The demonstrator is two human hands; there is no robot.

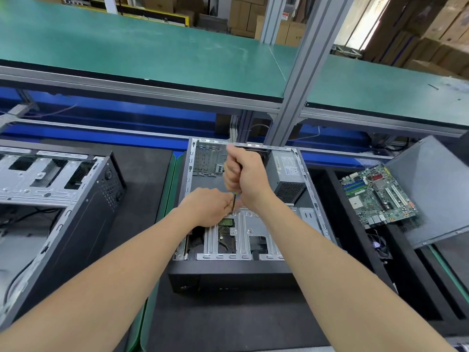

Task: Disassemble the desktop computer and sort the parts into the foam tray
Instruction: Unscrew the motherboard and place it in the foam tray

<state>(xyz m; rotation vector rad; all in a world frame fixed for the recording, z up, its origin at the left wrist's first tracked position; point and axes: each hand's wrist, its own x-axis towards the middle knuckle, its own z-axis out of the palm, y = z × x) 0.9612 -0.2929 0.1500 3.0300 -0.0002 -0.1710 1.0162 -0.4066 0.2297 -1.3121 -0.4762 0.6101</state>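
Note:
An open desktop case (189, 174) lies on its side in front of me. My right hand (245, 175) grips the handle of a screwdriver (234, 203) held upright, its tip on a screw in the silver drive cage (250, 226). My left hand (209, 205) pinches the shaft just above the tip. A grey power supply (288, 174) sits in the case's far right corner. A hard drive shows through the cage under my left hand. To the right, a green motherboard (378, 195) lies in the black foam tray (355, 240).
A second open case (76, 199) stands at the left. A grey side panel (436, 189) leans at the right over the tray, and a small fan (380, 246) lies in a tray slot. An aluminium post (297, 80) rises behind the case under a green shelf (152, 47).

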